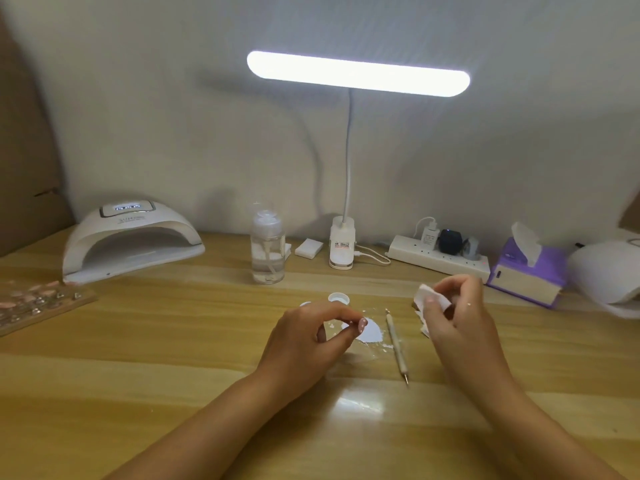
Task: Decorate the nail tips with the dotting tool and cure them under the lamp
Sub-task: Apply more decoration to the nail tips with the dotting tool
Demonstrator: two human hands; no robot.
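While the dotting tool (397,344) lies idle on the table (173,358), the step in hand looks like a wipe or tidy-up before curing.

Item 1, nail tip (362,323): pink with small white dots, pinched at the left hand's fingertips, just above a white paint smear (372,332).
Item 2, left hand (304,336): palm down, fingers curled inward, thumb and forefinger gripping the tip; forearm runs in from the lower left.
Item 3, right hand (453,317): raised slightly, fingers bent round a white pad (431,298), which it holds; well apart from the tip.
Item 4, tool: between the two hands, beside the smear, touched by neither.
Item 5, curing lamp (133,239): far left, mouth open toward the person.

Handling note: grip the tip by its edges only, dab the pad beside the wet dots and never across them, and keep the tip level on its way to the lamp.
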